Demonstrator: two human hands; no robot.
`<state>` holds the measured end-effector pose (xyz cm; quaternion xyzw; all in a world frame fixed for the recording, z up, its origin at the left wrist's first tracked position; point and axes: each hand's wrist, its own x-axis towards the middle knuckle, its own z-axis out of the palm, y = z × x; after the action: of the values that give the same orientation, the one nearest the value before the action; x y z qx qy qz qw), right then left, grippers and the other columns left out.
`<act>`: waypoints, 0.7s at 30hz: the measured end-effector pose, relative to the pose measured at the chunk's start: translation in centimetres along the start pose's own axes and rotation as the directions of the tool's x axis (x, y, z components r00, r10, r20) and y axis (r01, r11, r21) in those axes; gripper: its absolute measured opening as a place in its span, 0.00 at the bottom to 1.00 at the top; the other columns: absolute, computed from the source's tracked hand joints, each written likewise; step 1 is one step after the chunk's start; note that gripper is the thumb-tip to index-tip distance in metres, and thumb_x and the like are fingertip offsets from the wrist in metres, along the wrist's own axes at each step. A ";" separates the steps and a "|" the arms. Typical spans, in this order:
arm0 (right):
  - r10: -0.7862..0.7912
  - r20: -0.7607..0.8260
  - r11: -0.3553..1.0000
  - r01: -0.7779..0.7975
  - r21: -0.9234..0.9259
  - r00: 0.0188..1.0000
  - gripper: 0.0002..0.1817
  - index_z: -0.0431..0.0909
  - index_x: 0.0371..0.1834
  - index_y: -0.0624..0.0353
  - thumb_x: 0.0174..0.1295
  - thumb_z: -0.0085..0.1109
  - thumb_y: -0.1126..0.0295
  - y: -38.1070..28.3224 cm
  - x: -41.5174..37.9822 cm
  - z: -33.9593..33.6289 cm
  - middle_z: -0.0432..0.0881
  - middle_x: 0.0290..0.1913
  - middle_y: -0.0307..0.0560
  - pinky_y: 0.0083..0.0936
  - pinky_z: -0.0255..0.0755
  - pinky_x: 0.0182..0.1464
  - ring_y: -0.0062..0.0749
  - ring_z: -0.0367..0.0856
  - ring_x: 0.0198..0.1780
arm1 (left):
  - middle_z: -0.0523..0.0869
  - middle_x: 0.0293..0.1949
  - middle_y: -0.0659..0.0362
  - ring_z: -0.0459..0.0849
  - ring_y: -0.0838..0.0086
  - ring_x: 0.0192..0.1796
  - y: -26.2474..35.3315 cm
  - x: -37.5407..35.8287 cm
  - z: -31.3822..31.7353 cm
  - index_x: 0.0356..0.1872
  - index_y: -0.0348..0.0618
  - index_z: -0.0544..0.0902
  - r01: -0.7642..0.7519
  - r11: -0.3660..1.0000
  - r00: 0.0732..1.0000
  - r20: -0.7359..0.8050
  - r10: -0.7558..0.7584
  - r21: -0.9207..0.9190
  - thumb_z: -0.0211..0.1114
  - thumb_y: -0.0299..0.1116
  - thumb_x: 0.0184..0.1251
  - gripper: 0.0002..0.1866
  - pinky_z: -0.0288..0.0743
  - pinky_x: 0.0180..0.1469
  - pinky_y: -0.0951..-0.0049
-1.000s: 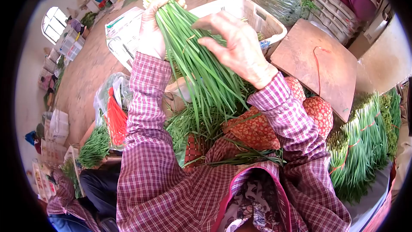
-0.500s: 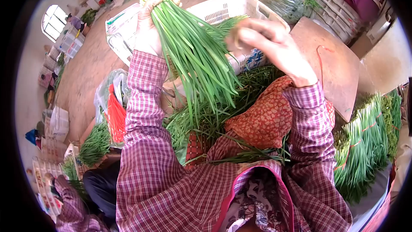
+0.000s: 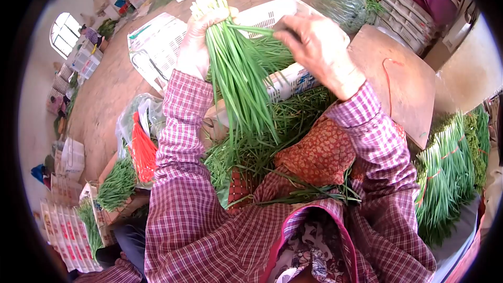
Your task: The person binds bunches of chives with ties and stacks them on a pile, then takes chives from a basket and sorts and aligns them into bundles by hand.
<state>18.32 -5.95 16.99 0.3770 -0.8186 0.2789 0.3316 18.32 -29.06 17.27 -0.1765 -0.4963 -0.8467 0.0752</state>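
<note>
My left hand is wrapped round a bunch of long green stalks near its pale ends, which point up and away. The green leaves hang down toward my lap. To the right, my right hand pinches a few green blades that stretch sideways from the bunch. Behind both hands is a white plastic basket with more greens in it. Loose cut greens lie below, beside a red patterned cloth on my lap.
Tied green bundles stand at the right, near a brown board. Red ties hang at a plastic bag on the left. A filled clear bag sits at the back. Another person is far left.
My left hand and the bunch have shifted slightly right, and the bunch hangs more upright. My right hand has moved up and left and now grips blades from the bunch.
</note>
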 end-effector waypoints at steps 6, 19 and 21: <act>-0.135 0.056 0.937 0.146 -0.316 0.989 0.10 0.79 0.39 0.55 0.62 0.59 0.61 2.2 2.7 -3.1 0.81 0.31 0.47 0.37 0.78 0.37 0.41 0.83 0.32 | 0.85 0.41 0.55 0.85 0.74 0.39 -1.6 0.1 0.4 0.57 0.32 0.75 0.050 0.992 0.990 0.122 -0.064 0.117 0.71 0.28 0.53 0.28 0.81 0.48 0.77; -0.026 0.064 0.953 0.044 -0.301 0.998 0.12 0.80 0.44 0.59 0.60 0.60 0.67 8.3 2.6 -12.0 0.83 0.40 0.50 0.33 0.78 0.37 0.40 0.84 0.35 | 0.82 0.38 0.56 0.83 0.71 0.38 -3.2 -1.3 -2.9 0.54 0.35 0.75 0.227 0.969 0.960 0.144 -0.239 0.094 0.71 0.24 0.50 0.27 0.81 0.44 0.73; -0.011 0.269 0.977 0.068 -0.201 0.963 0.19 0.80 0.53 0.57 0.65 0.60 0.58 8.2 0.6 -9.2 0.84 0.51 0.49 0.31 0.80 0.48 0.33 0.85 0.47 | 0.82 0.39 0.56 0.84 0.71 0.38 -2.7 -0.9 -3.4 0.54 0.35 0.75 0.216 0.972 0.971 0.085 -0.224 0.086 0.71 0.24 0.51 0.27 0.82 0.43 0.73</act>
<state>14.52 4.86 21.55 0.3906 -0.8727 0.1319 0.2617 17.57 -30.70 13.19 -0.1572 -0.5479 -0.8209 -0.0360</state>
